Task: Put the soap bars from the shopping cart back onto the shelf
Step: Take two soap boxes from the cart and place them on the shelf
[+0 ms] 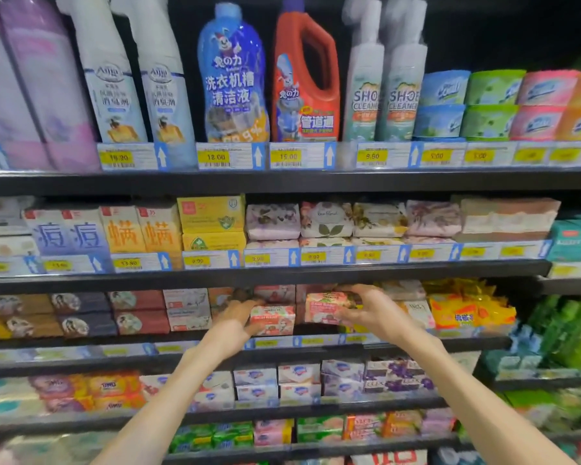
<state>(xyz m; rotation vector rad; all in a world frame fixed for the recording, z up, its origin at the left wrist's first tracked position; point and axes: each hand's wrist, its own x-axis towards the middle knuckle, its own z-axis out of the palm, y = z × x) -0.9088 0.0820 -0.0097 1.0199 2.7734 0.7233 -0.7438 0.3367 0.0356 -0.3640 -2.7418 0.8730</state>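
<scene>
Right hand (371, 310) fingers (353, 290) clamp pink soap bar (326, 307) top and bottom. Left hand (239, 317) fingers grip second bar (273, 318) on shelf (81, 355).

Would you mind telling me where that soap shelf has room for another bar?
Little room shows. The right hand holds a pink soap bar at a dark gap beside the stacked pink bars under the left hand. The brown boxes and yellow packs are packed tight.
</scene>
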